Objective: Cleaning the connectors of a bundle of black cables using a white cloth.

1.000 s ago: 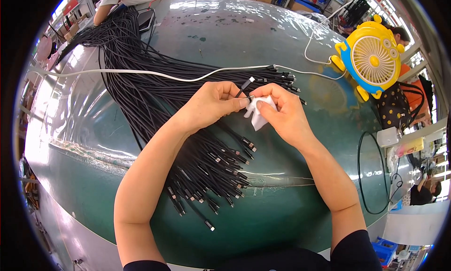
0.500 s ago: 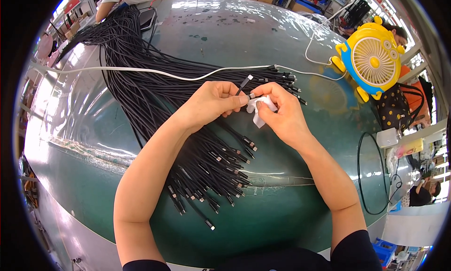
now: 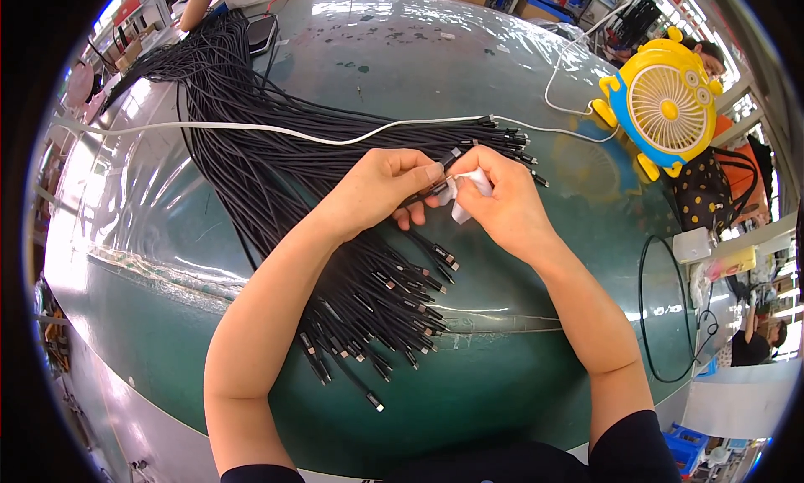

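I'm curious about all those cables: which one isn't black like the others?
The single white cable. It runs across the top of the black cable bundle on the green table, toward the yellow fan; every other cable there is black.

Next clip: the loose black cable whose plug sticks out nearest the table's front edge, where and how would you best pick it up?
Probably by the cord just behind the plug, pinched from above. That cable juts past the bundle onto bare table, so fingers should fit both sides.
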Available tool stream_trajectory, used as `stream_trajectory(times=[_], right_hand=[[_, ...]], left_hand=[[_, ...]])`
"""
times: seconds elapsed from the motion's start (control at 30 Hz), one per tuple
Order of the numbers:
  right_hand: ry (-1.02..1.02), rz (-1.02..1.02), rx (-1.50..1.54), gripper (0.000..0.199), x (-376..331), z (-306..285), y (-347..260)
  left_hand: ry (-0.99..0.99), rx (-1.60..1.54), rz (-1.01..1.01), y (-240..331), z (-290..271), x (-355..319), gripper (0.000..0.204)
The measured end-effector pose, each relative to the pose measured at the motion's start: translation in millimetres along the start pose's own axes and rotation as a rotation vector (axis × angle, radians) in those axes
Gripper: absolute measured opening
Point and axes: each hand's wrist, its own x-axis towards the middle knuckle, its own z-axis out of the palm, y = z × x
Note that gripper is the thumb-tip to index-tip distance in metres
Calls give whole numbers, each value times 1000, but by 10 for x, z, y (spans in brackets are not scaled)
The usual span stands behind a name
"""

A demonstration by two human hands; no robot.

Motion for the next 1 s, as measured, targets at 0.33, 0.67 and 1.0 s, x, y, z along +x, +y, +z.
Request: stream_trajectory(times=[0.33,0.67,1.0], right_hand=[[5,-10,198,17,-21,-183,-33],[-86,59,178,20,58,-202,-1],[-76,69,19,14,-20,-154,-118]], left_hand=[[-35,212,114,-8,43,7,22],[-109,39,-46,97,-7,-46,47],[-165,-86,-48,18,-31,-16,36]])
